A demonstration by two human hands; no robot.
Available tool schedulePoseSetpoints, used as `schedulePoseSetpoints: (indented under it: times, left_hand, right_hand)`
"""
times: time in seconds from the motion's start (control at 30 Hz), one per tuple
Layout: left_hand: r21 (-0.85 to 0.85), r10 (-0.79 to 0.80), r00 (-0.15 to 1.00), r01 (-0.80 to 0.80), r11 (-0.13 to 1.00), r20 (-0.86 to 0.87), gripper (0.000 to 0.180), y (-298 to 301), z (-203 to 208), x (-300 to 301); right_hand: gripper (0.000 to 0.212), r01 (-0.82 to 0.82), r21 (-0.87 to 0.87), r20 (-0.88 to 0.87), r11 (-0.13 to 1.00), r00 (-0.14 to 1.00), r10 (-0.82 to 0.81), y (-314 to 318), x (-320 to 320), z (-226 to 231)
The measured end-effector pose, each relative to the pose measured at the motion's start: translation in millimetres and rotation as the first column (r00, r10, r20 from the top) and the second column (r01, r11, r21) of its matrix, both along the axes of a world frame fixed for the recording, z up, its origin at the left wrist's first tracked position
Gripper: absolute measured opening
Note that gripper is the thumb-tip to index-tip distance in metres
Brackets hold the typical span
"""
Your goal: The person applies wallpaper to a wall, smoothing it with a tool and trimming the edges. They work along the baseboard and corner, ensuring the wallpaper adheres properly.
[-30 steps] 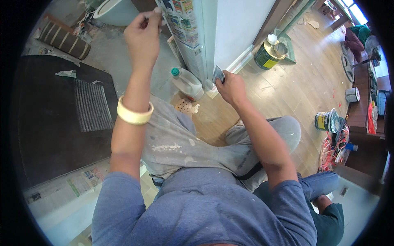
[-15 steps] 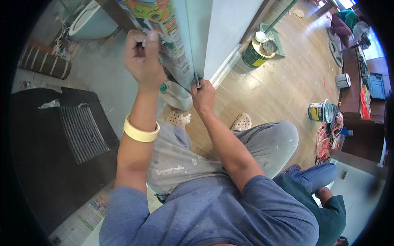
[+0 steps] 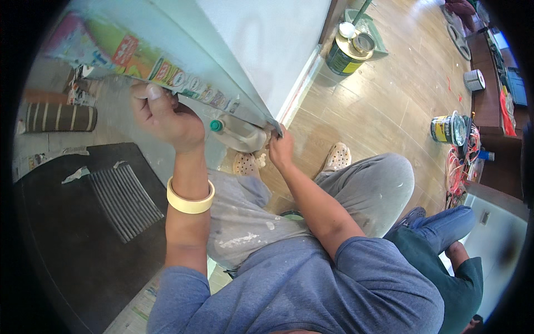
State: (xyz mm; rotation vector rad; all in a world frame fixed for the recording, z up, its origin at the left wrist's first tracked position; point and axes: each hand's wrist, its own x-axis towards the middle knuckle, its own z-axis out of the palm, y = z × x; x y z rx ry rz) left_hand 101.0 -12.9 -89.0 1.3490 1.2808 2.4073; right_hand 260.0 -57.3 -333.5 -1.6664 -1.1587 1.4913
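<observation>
A colourful printed paper sheet (image 3: 167,75) slants along a pale greenish strip beside the white wall panel (image 3: 261,42). Closed at the sheet's lower edge is my left hand (image 3: 169,119), its fingers curled in a pinch. A cream roll of masking tape (image 3: 191,205) rings my left forearm. Down by the floor, my right hand (image 3: 282,147) has its fingers closed at the strip's narrow lower tip. A small grey piece shows there, too little to identify. Between my hands stands a whitish plastic jug (image 3: 239,135) with a green cap.
Ahead right stand a paint can (image 3: 347,55) with containers on its lid and a green dustpan (image 3: 370,28). Another bucket (image 3: 445,129) sits beside tangled red cables (image 3: 459,161). A black board (image 3: 72,222) lies left. A person in dark green (image 3: 445,267) sits close on my right.
My left hand has moved left and down, with the printed sheet spreading out leftward. The right hand stays low at the tip; the whole view has shifted slightly.
</observation>
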Motion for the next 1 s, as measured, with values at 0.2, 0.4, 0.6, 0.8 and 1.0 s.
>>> schedulePoseSetpoints:
  times: [0.2, 0.4, 0.6, 0.8, 1.0]
  left_hand:
    - [-0.046, 0.114, 0.992, -0.112, 0.993, 0.046, 0.028, 4.6, 10.4, 19.4]
    - [-0.046, 0.097, 0.994, -0.094, 0.995, 0.052, 0.029, 4.7, 13.9, 21.9]
    - [-0.036, 0.069, 0.997, -0.068, 0.997, 0.047, 0.030, 5.8, 10.5, 19.1]
    - [-0.070, 0.117, 0.993, -0.115, 0.991, 0.026, 0.032, -2.4, 3.0, 7.1]
    - [-0.089, 0.045, 0.997, -0.040, 0.995, 0.061, 0.031, -2.6, -1.8, 1.4]
  right_hand:
    - [0.049, 0.015, -0.076, -0.040, 0.997, 0.999, -0.018, -7.6, -4.7, -89.1]
    - [0.052, 0.075, -0.035, 0.168, 0.997, 0.983, -0.068, 16.5, -32.4, -108.0]
    - [0.053, 0.259, -0.184, -0.268, 0.948, 0.915, -0.302, 16.4, -37.8, -122.2]
    - [0.011, 0.101, -0.755, -0.616, 0.648, 0.229, -0.754, 30.5, -11.6, -79.8]
    - [0.021, 0.196, -0.838, -0.484, 0.509, 0.163, -0.860, 54.2, -38.2, -150.3]
